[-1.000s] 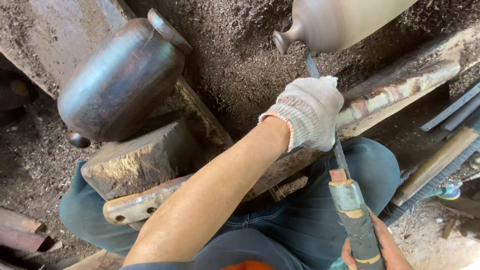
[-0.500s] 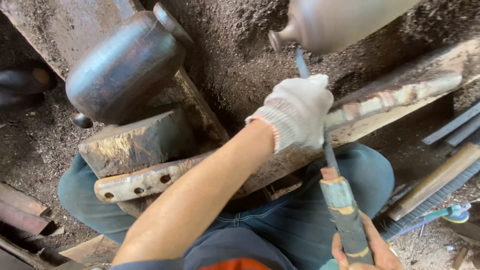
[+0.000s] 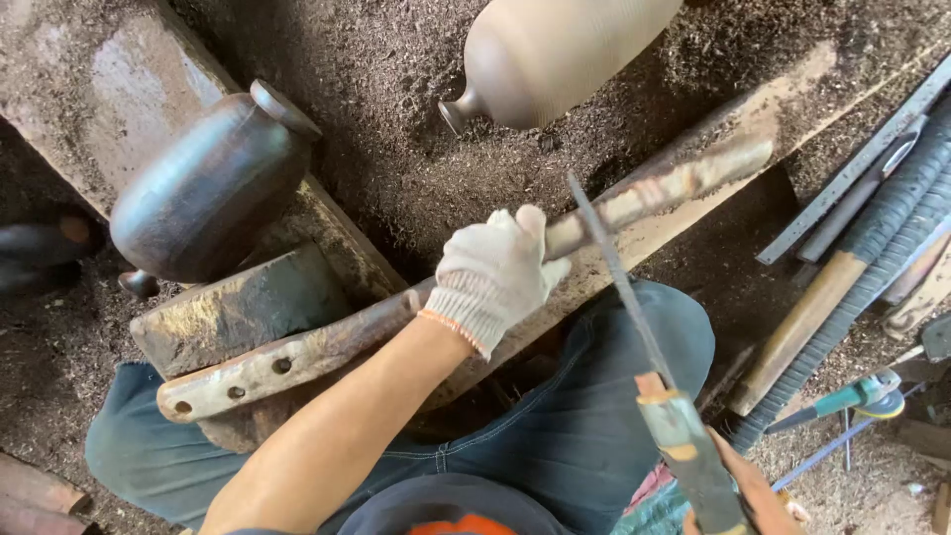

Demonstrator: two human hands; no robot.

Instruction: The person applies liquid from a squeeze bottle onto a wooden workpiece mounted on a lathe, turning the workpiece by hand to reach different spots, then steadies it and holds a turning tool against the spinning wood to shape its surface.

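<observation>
Overhead, a pale clay vase (image 3: 555,54) and a dark pot (image 3: 203,193) lie on the sawdust-strewn ground, apart from the work. Across the knees lies a long rough wooden bar (image 3: 327,347) with bolt holes, propped on a block. The gloved left hand (image 3: 492,272) clamps it mid-length; the bare right hand (image 3: 748,495) grips the handle of a file (image 3: 634,327) crossing the bar. With a loose clamp, the bar could roll and send the file skidding onto the glove.
</observation>
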